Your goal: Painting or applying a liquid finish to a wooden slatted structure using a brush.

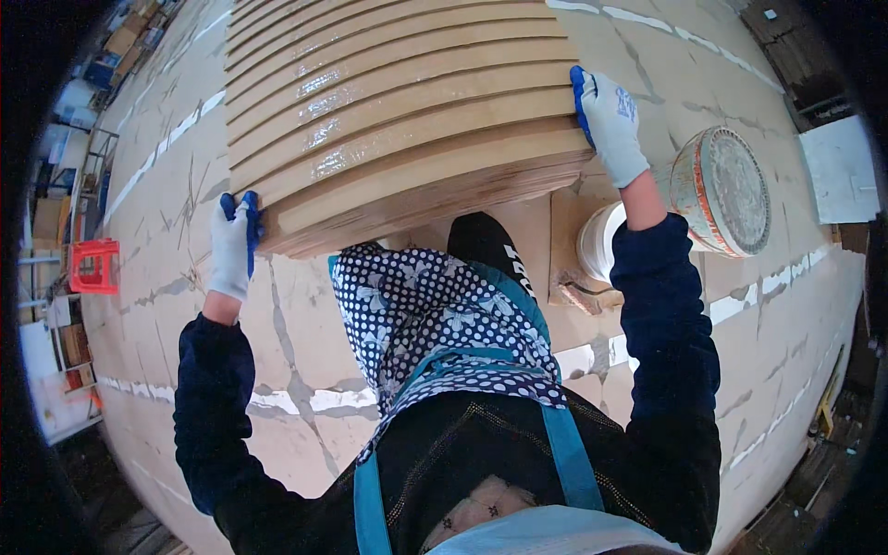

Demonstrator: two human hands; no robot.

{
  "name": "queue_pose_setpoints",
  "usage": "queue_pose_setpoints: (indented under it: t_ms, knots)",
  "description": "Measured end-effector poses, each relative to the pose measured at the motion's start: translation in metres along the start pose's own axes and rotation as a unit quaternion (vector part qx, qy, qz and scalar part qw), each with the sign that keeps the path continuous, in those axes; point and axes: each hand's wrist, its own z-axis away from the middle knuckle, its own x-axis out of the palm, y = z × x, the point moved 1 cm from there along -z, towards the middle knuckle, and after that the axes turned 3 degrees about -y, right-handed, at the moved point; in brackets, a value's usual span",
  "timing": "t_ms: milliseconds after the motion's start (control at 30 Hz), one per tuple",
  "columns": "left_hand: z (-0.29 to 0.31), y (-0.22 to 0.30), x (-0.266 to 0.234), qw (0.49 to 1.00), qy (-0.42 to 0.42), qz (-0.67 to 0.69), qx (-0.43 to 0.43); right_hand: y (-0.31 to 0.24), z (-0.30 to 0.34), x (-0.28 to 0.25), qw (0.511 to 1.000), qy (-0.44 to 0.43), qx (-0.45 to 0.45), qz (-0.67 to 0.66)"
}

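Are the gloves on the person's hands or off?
On. White gloves with blue fingers cover the left hand and the right hand; bare wrist shows between each glove and dark sleeve.

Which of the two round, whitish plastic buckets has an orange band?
The larger, splattered bucket, farther right; the smaller, plain white bucket, partly hidden behind the dark-blue right sleeve, shows none.

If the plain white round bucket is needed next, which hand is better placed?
Right hand, probably: it touches the tan layered stack on the side nearer the bucket; left hand touches the opposite side.
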Motion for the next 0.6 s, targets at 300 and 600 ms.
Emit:
queue_pose_setpoints:
  t_ms: [300,600]
  knots:
    - [0.002,0.021,-0.038,0.965,0.058,-0.255,0.022,0.045,-0.013,-0.017,0.882,-0.173,0.179,-0.399]
    - [0.047,0.016,-0.018,0.855,-0.06,-0.507,0.091,-0.006,0.031,-0.041,0.964,-0.147,-0.047,0.216]
